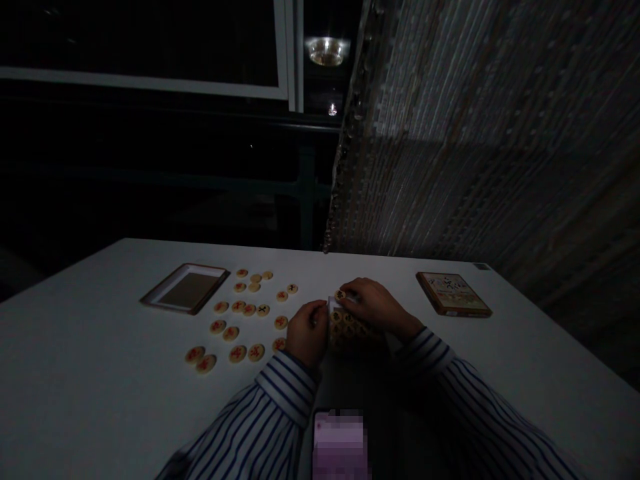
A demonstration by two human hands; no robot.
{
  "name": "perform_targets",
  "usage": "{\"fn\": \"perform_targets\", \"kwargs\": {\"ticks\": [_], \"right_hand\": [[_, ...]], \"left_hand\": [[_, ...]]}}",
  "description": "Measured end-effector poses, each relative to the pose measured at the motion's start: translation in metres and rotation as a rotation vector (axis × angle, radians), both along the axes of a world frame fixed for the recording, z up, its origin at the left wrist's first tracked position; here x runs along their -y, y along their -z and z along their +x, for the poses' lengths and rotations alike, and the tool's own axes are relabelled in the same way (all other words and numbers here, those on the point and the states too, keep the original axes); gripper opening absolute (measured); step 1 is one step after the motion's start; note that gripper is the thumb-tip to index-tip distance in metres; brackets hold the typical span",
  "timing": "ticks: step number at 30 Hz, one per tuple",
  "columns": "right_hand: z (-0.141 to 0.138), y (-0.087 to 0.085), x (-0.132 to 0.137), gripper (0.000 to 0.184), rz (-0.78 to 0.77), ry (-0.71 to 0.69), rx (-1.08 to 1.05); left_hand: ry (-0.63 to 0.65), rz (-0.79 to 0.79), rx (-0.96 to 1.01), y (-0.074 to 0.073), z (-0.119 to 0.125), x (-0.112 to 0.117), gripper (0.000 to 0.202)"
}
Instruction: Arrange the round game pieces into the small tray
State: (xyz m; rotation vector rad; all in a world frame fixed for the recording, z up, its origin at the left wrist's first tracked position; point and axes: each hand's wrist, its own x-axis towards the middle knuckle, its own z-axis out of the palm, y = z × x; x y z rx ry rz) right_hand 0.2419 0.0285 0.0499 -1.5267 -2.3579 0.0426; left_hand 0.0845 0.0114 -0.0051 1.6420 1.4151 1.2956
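Observation:
My right hand [376,303] pinches a round Chinese chess piece [340,295] with a dark character on it. It is held above the far edge of a small box [331,304], in which several more dark-marked pieces [349,328] lie close together. Curled at the left side of this box is my left hand [307,335], its fingers closed against the edge. Left of it, loose chess pieces [237,353] are scattered on the white table [115,360], mostly with red characters; a few have dark ones, such as this piece [263,310]. My forearms hide part of the box's near side.
A shallow open box part [186,289] rests at the table's back left. At the right lies a flat printed box lid [454,294]. A phone [340,443] with a lit screen is at the near edge. Behind the table hang a bead curtain [430,133] and a window frame [285,53].

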Motion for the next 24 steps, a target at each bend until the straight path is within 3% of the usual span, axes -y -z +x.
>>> {"fn": "perform_targets", "kwargs": {"ticks": [12,24], "right_hand": [[-0.0057,0.0024,0.0012,0.032,-0.101,0.008,0.164],[-0.01,0.0075,0.0015,0.034,-0.139,0.054,0.184]], "left_hand": [[0.011,0.006,-0.089,0.0029,-0.0003,-0.0012,0.025],[0.028,0.008,-0.1,0.0085,0.0,-0.0038,0.026]]}}
